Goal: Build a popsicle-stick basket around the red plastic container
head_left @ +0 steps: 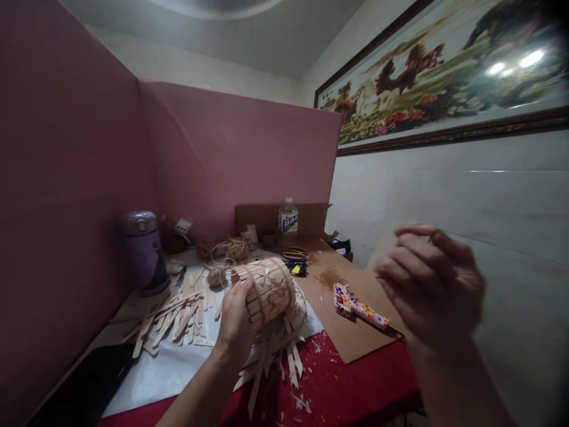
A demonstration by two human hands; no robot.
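My left hand [235, 323] is wrapped round the side of a cylinder of wooden craft sticks [270, 290], tilted on its side above the table. Twine runs round the cylinder, and pale petal-like pieces decorate its surface. Raised at the right, well apart from it, is my right hand [431, 279], its fingers curled together and slightly blurred. A tiny dark spot shows at its fingertips, too small to name. Below and left of that hand lies a flower-patterned glue gun [360, 307] on a brown cardboard sheet [351, 347].
Loose craft sticks [178, 317] spread over white paper [146, 379] at the left. Behind them stand a purple flask [144, 255] and a clear bottle [288, 220]. Twine [235, 249], scissors [294, 253] and a black phone-like slab [84, 388] lie around. Pink panels [240, 148] enclose the back and left.
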